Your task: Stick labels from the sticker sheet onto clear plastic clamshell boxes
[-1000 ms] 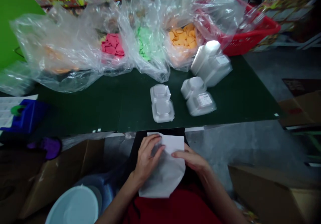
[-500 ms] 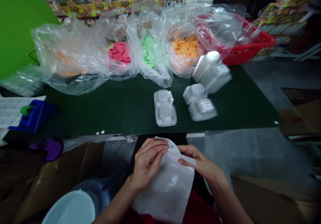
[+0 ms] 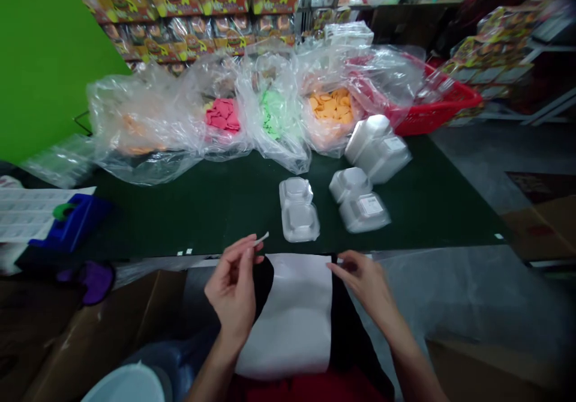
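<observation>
My left hand [image 3: 234, 282] is raised over my lap with its fingers pinched on a small white sticker [image 3: 261, 239]. A white sheet [image 3: 292, 318] lies flat on my lap between my hands. My right hand [image 3: 365, 279] holds the sheet's upper right corner with closed fingers. Just beyond, on the dark green table [image 3: 202, 210], sits an open clear clamshell box [image 3: 297, 209], with closed clamshell boxes [image 3: 360, 201] to its right.
Clear bags of pink [image 3: 222, 116], green [image 3: 272, 114] and orange [image 3: 332, 105] pieces line the table's back. A red basket [image 3: 438, 111] stands at the back right, a blue holder [image 3: 72, 221] at the left. Cardboard boxes [image 3: 103, 324] and a pale bucket [image 3: 123, 385] stand by my legs.
My left hand has lifted off the sheet with a small sticker pinched in it. The sheet now lies flat, held only at its right corner. The view has tilted up.
</observation>
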Demonstrator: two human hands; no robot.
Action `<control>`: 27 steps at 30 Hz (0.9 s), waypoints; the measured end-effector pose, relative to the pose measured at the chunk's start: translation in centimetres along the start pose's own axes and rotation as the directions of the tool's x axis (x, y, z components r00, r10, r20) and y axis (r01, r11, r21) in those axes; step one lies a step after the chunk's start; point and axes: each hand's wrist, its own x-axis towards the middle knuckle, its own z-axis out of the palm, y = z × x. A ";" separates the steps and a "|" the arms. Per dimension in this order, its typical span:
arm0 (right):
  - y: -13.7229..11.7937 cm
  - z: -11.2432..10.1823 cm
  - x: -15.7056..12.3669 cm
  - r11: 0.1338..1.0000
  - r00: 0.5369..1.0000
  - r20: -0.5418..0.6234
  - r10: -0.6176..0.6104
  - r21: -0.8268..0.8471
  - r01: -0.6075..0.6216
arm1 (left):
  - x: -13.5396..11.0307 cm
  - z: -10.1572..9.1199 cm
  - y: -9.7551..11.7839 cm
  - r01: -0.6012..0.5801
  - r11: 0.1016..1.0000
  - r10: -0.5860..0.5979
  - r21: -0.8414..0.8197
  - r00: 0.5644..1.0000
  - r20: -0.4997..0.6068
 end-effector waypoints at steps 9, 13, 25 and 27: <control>-5.3 4.0 -3.6 0.864 0.989 0.137 0.049 0.491 -0.110 | -4.1 1.5 -0.1 -0.572 0.820 0.516 -0.022 0.722 0.461; -5.3 3.4 -1.9 0.867 0.991 0.134 -0.002 0.494 -0.065 | -2.3 1.4 1.0 -0.365 0.931 0.311 -0.030 0.746 0.589; -6.7 1.8 1.4 0.907 0.995 0.056 -0.087 0.418 0.055 | 5.1 4.5 3.6 -0.148 0.988 0.096 0.054 0.839 0.536; -6.1 1.4 2.4 0.893 0.992 -0.101 -0.078 0.436 0.114 | 6.1 5.6 2.6 -0.050 0.997 0.020 0.056 0.893 0.449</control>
